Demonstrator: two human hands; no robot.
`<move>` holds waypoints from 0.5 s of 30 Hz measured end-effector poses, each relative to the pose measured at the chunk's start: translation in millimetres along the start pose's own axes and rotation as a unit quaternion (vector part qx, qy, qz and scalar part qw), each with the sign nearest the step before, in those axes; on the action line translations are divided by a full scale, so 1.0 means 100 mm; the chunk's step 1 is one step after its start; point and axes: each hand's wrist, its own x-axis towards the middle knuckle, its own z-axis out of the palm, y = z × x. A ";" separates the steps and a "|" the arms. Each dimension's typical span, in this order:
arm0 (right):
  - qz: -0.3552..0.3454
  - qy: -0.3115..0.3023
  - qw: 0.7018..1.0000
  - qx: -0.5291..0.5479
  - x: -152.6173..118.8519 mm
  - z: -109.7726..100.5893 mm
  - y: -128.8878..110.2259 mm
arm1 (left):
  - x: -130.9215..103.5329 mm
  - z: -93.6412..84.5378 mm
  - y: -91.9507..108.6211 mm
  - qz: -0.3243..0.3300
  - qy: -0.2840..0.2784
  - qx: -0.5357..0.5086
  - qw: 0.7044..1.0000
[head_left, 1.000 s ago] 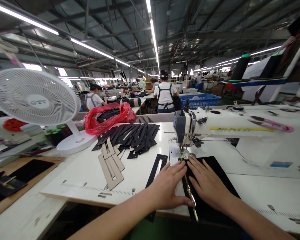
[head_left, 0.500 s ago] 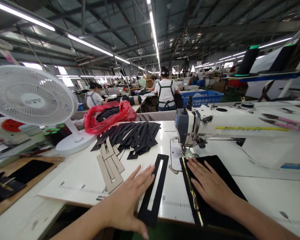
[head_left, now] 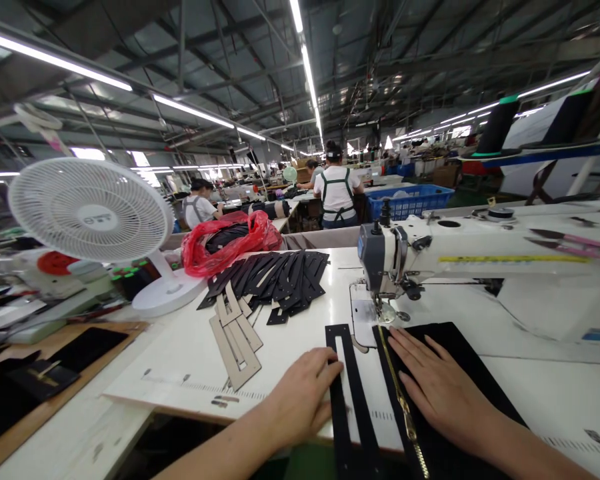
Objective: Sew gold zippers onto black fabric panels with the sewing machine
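Near the front edge of the white table, my left hand (head_left: 307, 387) has its fingers curled on the left edge of a black slotted strip (head_left: 356, 417). My right hand (head_left: 437, 383) lies flat, fingers spread, on black fabric (head_left: 473, 360) just right of a gold zipper (head_left: 405, 415). The zipper's far end lies close in front of the sewing machine's presser foot (head_left: 386, 312). The strip is left of the zipper, its slot showing the white table. A pile of similar black strips (head_left: 280, 280) and several beige slotted pieces (head_left: 236, 340) lie beyond my left hand.
A white fan (head_left: 97, 217) stands at the left beside a red plastic bag (head_left: 230, 243). The white sewing machine (head_left: 480, 243) fills the right side, with scissors (head_left: 575, 241) on top. Two people and a blue basket (head_left: 407, 200) are farther back.
My left hand has moved from open above the table to the strip's edge with its fingers drawn together. The strip sits closer to the zipper fabric. The camera view has shifted slightly.
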 end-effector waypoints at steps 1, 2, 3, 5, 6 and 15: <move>0.007 -0.004 1.000 0.003 0.01 -0.01 -0.01 | 0.06 0.04 -0.04 -0.012 0.023 0.013 1.000; 0.013 -0.007 1.000 0.006 0.02 -0.02 -0.01 | 0.11 0.07 -0.08 -0.021 0.042 0.028 0.999; 0.017 -0.011 1.000 0.008 0.02 -0.03 -0.02 | 0.15 0.09 -0.12 -0.026 0.058 0.038 0.997; 0.019 -0.016 1.000 0.013 0.02 -0.03 -0.03 | 0.21 0.12 -0.20 -0.030 0.086 0.041 0.995; 0.018 -0.015 1.000 0.017 0.01 -0.03 -0.04 | 0.24 0.13 -0.22 -0.032 0.097 0.035 0.994; 0.005 0.010 1.000 0.024 -0.09 0.00 -0.05 | 0.66 0.39 0.22 0.058 0.147 0.065 0.985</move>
